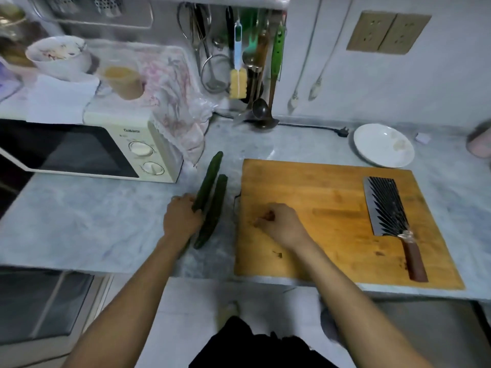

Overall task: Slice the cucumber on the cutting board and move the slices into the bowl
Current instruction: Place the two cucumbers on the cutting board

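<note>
on the far left stands a cream microwave [106, 152], boxy and smooth, with a patterned cloth [172, 102] draped over its top corner. just right of it, two cucumbers lie side by side on the grey marbled counter [79, 221], both off the board. the left cucumber [210, 179] is long, dark and slightly curved; the left hand [182, 219] has its fingers curled round the near end of it. the right cucumber [214, 211] lies touching or nearly touching the first, ungripped.

next comes the wooden cutting board [332, 203], flat, rectangular, honey-coloured, with dark specks on its surface. the right hand [279, 224] rests on the board's left part, fingers loosely bent; whether it pinches a small scrap there cannot be told. a cleaver [390, 211] with a dark ribbed blade and reddish wooden handle lies on the right part, well apart from both hands. beyond the board's far right corner sits a shallow white bowl [384, 146], glossy, holding no slices.

risks noted: lifting one cucumber may roll its neighbour toward the counter edge. a smooth round cucumber may turn under the blade. the board's near edge lies close to the counter lip and may slide under pressure.
</note>
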`<state>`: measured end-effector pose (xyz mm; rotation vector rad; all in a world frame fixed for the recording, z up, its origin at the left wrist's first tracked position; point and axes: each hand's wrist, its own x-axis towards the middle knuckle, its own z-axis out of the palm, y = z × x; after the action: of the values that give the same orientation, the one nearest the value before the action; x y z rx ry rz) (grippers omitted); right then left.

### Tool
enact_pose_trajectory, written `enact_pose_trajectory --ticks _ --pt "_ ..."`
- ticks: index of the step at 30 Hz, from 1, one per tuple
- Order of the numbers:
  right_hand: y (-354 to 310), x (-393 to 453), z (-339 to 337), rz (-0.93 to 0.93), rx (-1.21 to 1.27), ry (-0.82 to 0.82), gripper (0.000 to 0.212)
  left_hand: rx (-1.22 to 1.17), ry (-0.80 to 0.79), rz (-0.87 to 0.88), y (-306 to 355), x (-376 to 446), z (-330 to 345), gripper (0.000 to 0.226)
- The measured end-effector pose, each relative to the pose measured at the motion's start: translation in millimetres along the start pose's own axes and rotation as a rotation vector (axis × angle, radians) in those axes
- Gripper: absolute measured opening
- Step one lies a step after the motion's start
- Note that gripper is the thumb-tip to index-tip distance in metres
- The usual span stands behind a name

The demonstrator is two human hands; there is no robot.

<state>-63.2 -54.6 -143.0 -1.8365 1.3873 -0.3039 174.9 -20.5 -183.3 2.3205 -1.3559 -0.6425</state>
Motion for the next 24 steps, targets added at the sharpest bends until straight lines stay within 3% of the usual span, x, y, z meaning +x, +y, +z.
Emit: enact_pose_trajectory --ticks 4,7,9,12,20,24 --pt "-9 24 40 0.149 0.075 -0.052 0.008 0.080 -0.172 -0.007 -31 32 17 0.047" --pt "-15 37 58 0.227 0.105 -0.068 0.014 0.082 -0.244 0.091 -45 48 21 0.032" --pt "-19 50 67 0.279 0.125 -0.058 0.013 -0.059 -0.223 0.141 -47 43 13 0.017" --pt "-29 73 80 0.340 0.148 -0.039 0.018 -0.250 -0.131 0.157 -63 26 3 0.021" --pt "-58 113 125 0.397 0.049 -0.034 0.039 -0.294 -0.065 0.124 -95 1 -20 0.020" --pt "-58 117 123 0.410 0.120 -0.072 0.034 -0.295 -0.092 0.112 -105 -3 -13 0.022"
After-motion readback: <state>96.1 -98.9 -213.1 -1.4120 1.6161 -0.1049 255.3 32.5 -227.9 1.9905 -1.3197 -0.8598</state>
